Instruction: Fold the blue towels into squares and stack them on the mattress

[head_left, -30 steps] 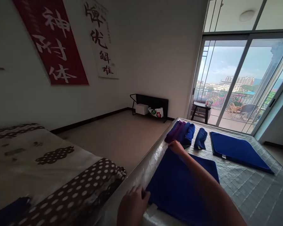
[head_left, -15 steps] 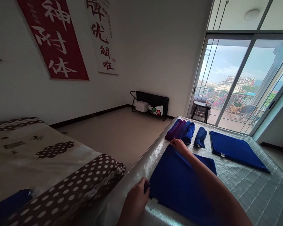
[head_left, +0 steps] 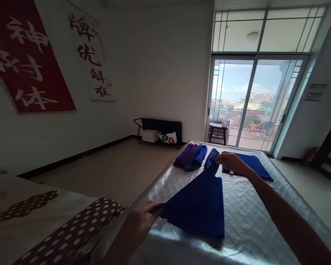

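Observation:
A dark blue cloth (head_left: 197, 206), partly folded, is stretched between my hands over the silver quilted mattress (head_left: 245, 206). My left hand (head_left: 145, 217) pinches its near left corner at the mattress edge. Its far corner is raised to a point, gripped between the fingertips of my right hand (head_left: 233, 163). The right part of the cloth lies on the mattress. Just behind my right hand sits a flat folded blue cloth (head_left: 255, 167), partly hidden by that hand. A small rolled blue cloth (head_left: 212, 157) lies left of it.
Several rolled purple and blue cloths (head_left: 191, 156) lie at the mattress's far left corner. A bed with a brown polka-dot cover (head_left: 79, 224) stands to the left. Beyond are a low black rack (head_left: 165, 127) with a white box (head_left: 150, 135) and a sliding glass door (head_left: 245, 103).
My right hand has moved right, lifting and drawing the cloth's far corner across. My left hand still pinches its corner, a little further left in view. The head view has turned right.

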